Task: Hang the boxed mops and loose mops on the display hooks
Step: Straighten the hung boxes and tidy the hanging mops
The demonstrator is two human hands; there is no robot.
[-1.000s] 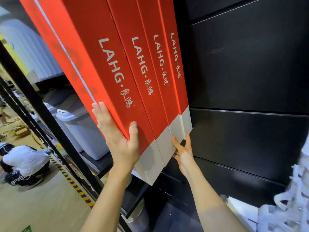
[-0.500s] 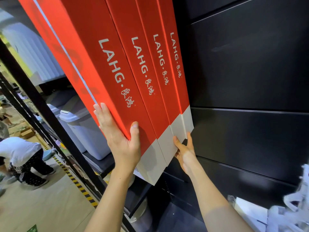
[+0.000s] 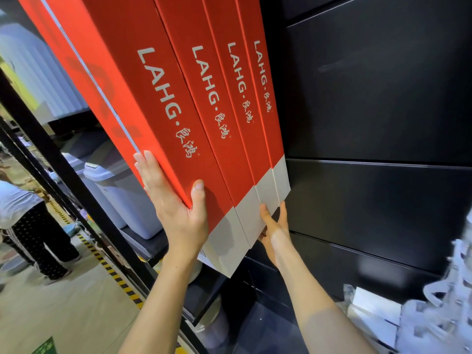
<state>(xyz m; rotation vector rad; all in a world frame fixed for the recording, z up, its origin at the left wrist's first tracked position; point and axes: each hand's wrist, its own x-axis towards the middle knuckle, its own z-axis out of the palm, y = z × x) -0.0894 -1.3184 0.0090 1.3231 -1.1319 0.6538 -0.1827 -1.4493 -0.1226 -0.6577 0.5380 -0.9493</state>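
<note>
Four long red boxed mops point(image 3: 229, 129) hang side by side against the black slatted panel point(image 3: 378, 98); hooks out of view. Left hand point(image 3: 178, 213) clamps the outermost box point(image 3: 143, 80), thumb on the lettered face, fingers flat along the side. Right hand point(image 3: 274, 228) props the inner boxes' grey ends from below, fingers loosely spread, nothing gripped. Matte cardboard, stiff, sharp-edged, likely light but unwieldy; best held near the lower end. Loose white mops point(image 3: 439, 310) lie lower right.

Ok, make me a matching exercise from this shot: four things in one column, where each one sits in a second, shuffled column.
Things:
1. left hand
2. right hand
3. white bin
4. striped tape

Places:
A. on the floor
B. under the bottom ends of the far boxes
C. on the shelf behind the boxes
D. wrapped around the edge of the nearest box

Pairs: 1-D, 2-B, 3-C, 4-A
</note>
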